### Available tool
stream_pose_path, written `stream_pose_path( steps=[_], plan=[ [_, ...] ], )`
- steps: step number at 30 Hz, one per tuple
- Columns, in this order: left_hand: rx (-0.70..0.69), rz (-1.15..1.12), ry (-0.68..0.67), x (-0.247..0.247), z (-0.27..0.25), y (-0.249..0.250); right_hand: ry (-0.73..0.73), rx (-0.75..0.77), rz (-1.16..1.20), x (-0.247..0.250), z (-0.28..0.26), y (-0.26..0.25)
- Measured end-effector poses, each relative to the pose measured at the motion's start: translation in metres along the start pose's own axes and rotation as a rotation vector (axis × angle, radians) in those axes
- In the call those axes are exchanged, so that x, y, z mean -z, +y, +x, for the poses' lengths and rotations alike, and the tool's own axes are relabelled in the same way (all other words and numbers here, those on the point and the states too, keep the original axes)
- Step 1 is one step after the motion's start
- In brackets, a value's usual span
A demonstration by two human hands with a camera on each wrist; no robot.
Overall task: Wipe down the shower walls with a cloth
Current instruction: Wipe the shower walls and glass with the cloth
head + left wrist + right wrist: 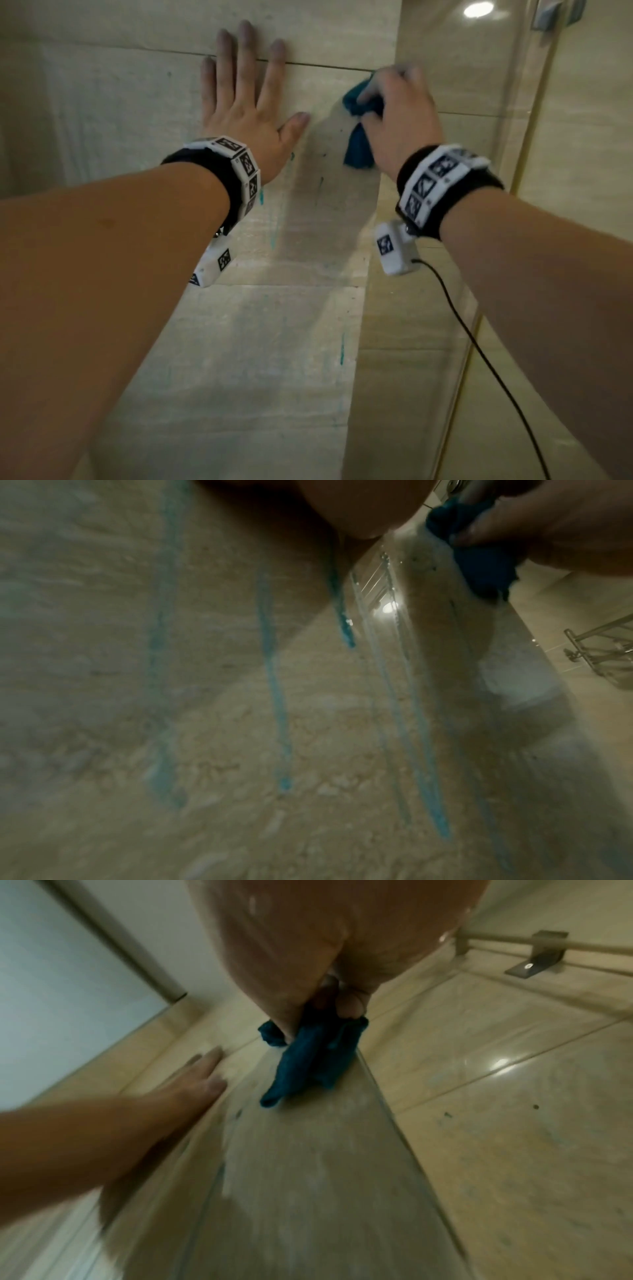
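Beige stone tile forms the wall (120,102), crossed by thin grout lines and marked with blue-green drip streaks (274,669) running down its face. The left hand (246,113) lies flat against the wall — fingers straight and spread apart, palm on the tile, holding nothing. Just beside it, the right hand (400,120) presses a bunched blue cloth (358,137) to the wall, fingers and thumb curled tight around it; a loose end of the cloth hangs below the hand. A paler band of tile runs down from under the cloth. A glass panel (496,85) adjoins the wall on the right — a metal bracket (537,958) holds it. No containers are in view.
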State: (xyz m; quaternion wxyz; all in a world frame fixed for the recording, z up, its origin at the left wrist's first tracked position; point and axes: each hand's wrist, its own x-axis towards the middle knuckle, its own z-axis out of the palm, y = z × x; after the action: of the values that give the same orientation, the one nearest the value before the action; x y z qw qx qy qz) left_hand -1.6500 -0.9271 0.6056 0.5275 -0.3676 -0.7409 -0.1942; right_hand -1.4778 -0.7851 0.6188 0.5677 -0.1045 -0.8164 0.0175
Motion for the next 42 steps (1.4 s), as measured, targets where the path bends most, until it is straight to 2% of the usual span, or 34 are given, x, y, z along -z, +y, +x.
stream_pose_path(
  steps=[3, 6, 8, 11, 13, 15, 17, 22, 25, 38, 42],
  plan=[
    [0.004, 0.012, 0.003, -0.001, -0.001, -0.001, 0.042, 0.043, -0.014, -0.004, 0.004, -0.001],
    [-0.002, 0.013, 0.000, -0.001, 0.000, -0.001, -0.036, 0.112, -0.046, -0.020, -0.038, 0.003],
    [-0.001, 0.011, 0.001, -0.001, 0.001, -0.001, -0.148, 0.163, -0.073, -0.032, -0.079, 0.007],
    [0.005, 0.012, -0.002, -0.001, 0.001, -0.001, -0.424, 0.307, -0.189, -0.050, -0.134, 0.016],
    [0.005, 0.017, 0.002, -0.001, 0.001, -0.001, -0.509, 0.417, -0.211, -0.053, -0.146, 0.022],
    [0.006, 0.017, 0.002, -0.001, 0.000, -0.001, -0.521, 0.441, -0.204, -0.047, -0.130, 0.018],
    [0.001, 0.008, -0.010, -0.001, 0.000, -0.001, -0.446, 0.384, -0.210, -0.036, -0.099, 0.011],
    [-0.006, 0.002, -0.001, -0.003, -0.001, -0.003, -0.091, 0.161, -0.047, -0.003, -0.003, -0.004],
    [-0.009, 0.005, 0.008, -0.004, -0.001, -0.003, 0.057, 0.089, 0.034, 0.002, 0.022, -0.005],
    [-0.008, 0.023, 0.008, -0.004, -0.002, -0.002, 0.064, 0.101, 0.042, -0.002, 0.015, -0.003],
    [-0.010, 0.012, 0.003, -0.003, -0.002, -0.002, 0.075, 0.179, -0.151, -0.011, 0.007, -0.004]
  ],
)
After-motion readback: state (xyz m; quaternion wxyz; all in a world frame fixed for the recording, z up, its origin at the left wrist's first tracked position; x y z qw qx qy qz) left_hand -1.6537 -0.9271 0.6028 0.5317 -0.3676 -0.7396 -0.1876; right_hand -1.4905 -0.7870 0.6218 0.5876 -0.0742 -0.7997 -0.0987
